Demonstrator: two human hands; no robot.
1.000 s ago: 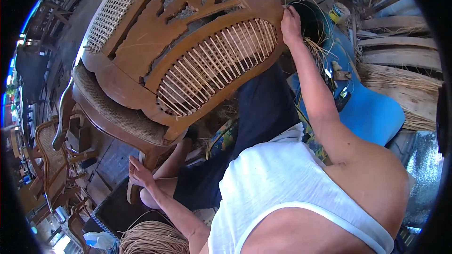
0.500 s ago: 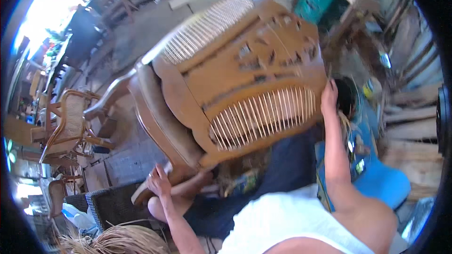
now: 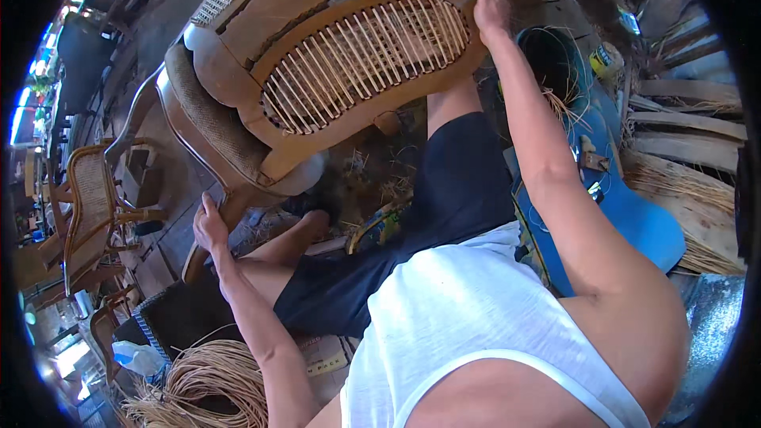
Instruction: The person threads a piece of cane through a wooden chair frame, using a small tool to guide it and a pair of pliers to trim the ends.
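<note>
While seated: person braces a wooden chair [image 3: 333, 71].
Left hand [image 3: 209, 226]: fingers grip chair leg.
Right hand [image 3: 491, 12]: fingers pinch cane strand, top centre.
Blue tub [image 3: 555, 59]: cane strands inside.

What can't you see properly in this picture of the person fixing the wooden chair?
Head view:
- Right hand: fingertips hidden among cane strands, so its grip is unclear.
- Left hand: palm hidden against a chair leg.
- Wooden chair: top cut off by the picture's edge.
- Cane coil: partly cut off below.
</note>
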